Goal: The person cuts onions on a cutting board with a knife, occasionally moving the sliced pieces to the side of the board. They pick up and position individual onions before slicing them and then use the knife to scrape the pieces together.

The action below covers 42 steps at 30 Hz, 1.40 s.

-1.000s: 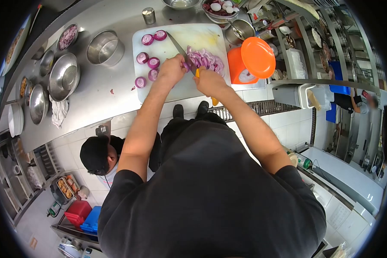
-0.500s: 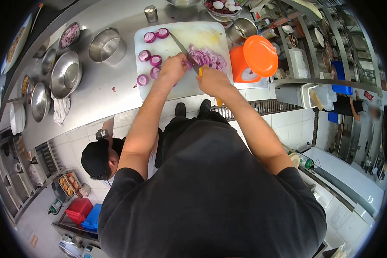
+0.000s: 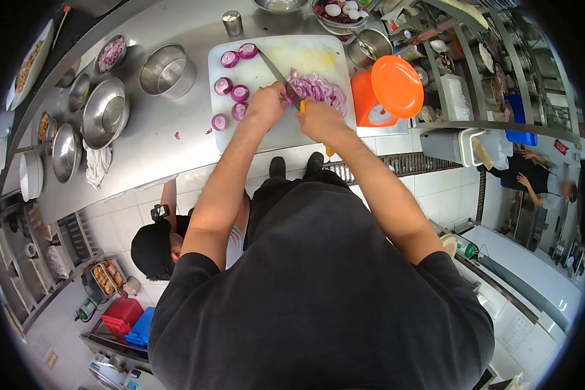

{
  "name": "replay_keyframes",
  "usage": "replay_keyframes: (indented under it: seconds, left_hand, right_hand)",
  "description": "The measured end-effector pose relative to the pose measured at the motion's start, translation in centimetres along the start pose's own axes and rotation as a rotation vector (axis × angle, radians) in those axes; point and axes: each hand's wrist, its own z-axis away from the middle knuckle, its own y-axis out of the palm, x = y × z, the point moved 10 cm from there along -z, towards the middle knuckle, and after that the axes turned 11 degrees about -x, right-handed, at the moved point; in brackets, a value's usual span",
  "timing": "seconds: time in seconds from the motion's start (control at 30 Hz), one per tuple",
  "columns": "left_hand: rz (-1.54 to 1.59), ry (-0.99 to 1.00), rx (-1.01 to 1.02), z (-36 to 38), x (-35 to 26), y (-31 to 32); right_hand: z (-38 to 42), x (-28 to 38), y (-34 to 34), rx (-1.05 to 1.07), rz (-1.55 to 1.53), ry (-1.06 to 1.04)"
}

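Observation:
My right hand is wrapped around the yellow-orange handle of a kitchen knife, whose long blade points up and left across the white cutting board. Close to the blade's left side, the fingers of my left hand are bent together on a piece of red onion, mostly hidden by them. Sliced red onion lies heaped right of the blade. Several peeled, trimmed red onions sit on the board's left side, one partly behind my left hand.
An orange scale stands against the board's right side. A deep steel pot and several steel bowls are at left. A metal cup stands behind the board. A person in a black cap is low at my left.
The whole view has shifted slightly, with the board sitting a little further right and lower. The onion piece at my left fingertips shows less. A person at far right has come further into view.

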Motion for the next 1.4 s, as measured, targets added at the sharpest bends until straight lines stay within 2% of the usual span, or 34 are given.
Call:
replay_keyframes:
  seconds: [0.23,0.33,0.43,0.53,0.73,0.83,1.03,1.13,1.23,1.27,1.37,1.4]
  left_hand:
    - [-0.037,0.105,-0.023,0.8,-1.1,-1.3]
    - [-0.027,0.084,-0.153,0.9,-3.5,-3.8]
    - [-0.129,0.271,-0.174,0.4,-7.1,-3.5]
    - [-0.343,0.278,-0.067,-1.2,-7.8,-0.8]
    - [-0.527,0.239,0.15,-1.9,-7.4,1.3]
    - [-0.543,0.25,0.126,-2.2,-7.5,1.1]
    - [-0.463,0.352,-0.227,-2.4,-9.1,-3.6]
    - [-0.553,0.323,-0.134,-2.7,-8.5,-4.1]
    - [-0.629,0.201,-0.04,-3.2,-7.3,-5.2]
    - [-0.536,0.155,-0.096,-3.5,-6.6,-6.4]
    - [-0.271,0.001,-0.23,-3.6,-3.5,-9.6]
    - [-0.195,-0.061,-0.264,-3.3,-2.5,-10.5]
  right_hand:
    - [2.1,-1.9,-4.5,-0.159,-0.054,0.021]
    - [2.9,-3.3,-5.9,-0.229,-0.093,0.046]
    - [3.1,-4.7,-5.9,-0.255,-0.114,0.07]
    - [3.5,-5.4,-5.9,-0.259,-0.137,0.09]
    - [4.6,-6.4,-5.3,-0.247,-0.158,0.111]
    - [4.9,-6.6,-5.3,-0.292,-0.136,0.058]
    - [5.4,-6.9,-5.2,-0.336,-0.159,0.034]
    - [5.1,-7.0,-4.5,-0.309,-0.191,0.023]
    - [4.9,-6.4,-3.6,-0.325,-0.213,-0.043]
    - [4.8,-6.2,-3.3,-0.34,-0.22,-0.072]
    - [6.0,-4.0,-2.7,-0.021,-0.532,0.172]
    - [5.8,-3.7,-1.7,0.0,-0.569,0.172]
